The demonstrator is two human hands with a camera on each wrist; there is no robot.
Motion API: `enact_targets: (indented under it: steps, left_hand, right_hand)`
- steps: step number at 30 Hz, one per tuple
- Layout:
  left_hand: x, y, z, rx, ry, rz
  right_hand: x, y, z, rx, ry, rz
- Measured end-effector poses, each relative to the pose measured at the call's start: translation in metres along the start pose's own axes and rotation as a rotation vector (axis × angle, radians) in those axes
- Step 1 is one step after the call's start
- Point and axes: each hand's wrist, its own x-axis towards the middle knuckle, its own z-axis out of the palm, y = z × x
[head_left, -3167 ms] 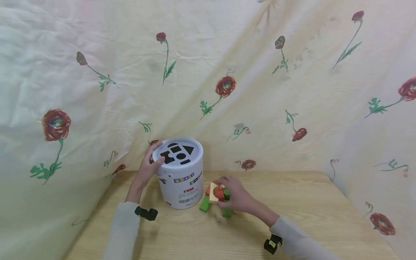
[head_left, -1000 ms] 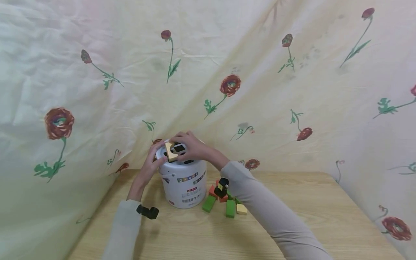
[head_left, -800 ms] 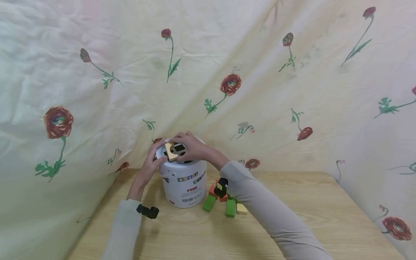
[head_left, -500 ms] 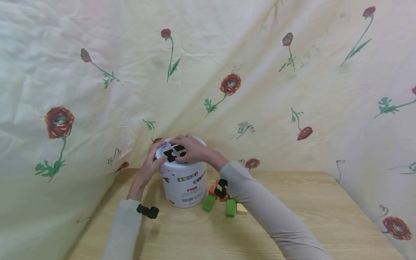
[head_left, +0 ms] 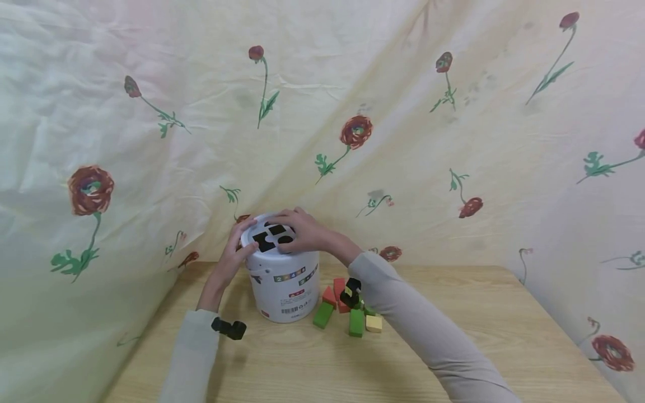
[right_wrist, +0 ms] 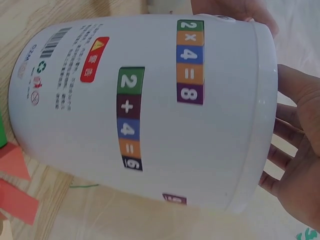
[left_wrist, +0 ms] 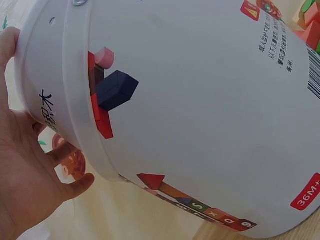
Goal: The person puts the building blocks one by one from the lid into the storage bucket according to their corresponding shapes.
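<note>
A white shape-sorter bucket (head_left: 287,294) stands upright on the wooden table, its lid (head_left: 272,254) cut with dark shaped holes. My left hand (head_left: 233,253) grips the lid's left edge, thumb on top and fingers down the outer side. Above the lid's right part, my right hand (head_left: 307,232) is held with fingers loosely bent and nothing between them. It hides some of the holes. In the right wrist view, that hand (right_wrist: 306,150) shows beside the lid end, palm visible. The notched yellow block is no longer in sight.
Right of the bucket lie loose wooden blocks: a green block (head_left: 323,315), another green block (head_left: 356,323), a yellow block (head_left: 373,323) and several red ones, including a red block (head_left: 328,295). My right wrist camera (head_left: 351,292) overlaps this pile. A floral cloth (head_left: 403,140) hangs behind the table.
My right hand picked the notched yellow block from the pile, carried it to the notched hole and let it go there. Now that hand has shifted slightly right. The left hand stayed on the lid.
</note>
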Motion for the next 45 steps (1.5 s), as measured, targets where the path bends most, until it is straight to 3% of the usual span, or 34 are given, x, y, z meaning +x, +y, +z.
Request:
enact_targets:
  steps: [9, 23, 36, 45]
  left_hand:
    - [-0.001, -0.001, 0.002, -0.004, 0.02, 0.013]
    - [-0.002, 0.002, 0.003, 0.012, 0.022, -0.004]
    - [0.001, 0.001, 0.004, 0.018, 0.018, -0.022]
    - [0.0, 0.0, 0.003, 0.017, 0.022, -0.022]
  right_hand:
    - [-0.022, 0.019, -0.01, -0.001, 0.037, 0.003]
    - [-0.081, 0.068, -0.019, -0.092, 0.205, -0.026]
    - [-0.138, 0.131, 0.032, -0.108, 0.039, 0.114]
    - [-0.158, 0.159, 0.057, -0.065, 0.026, 0.135]
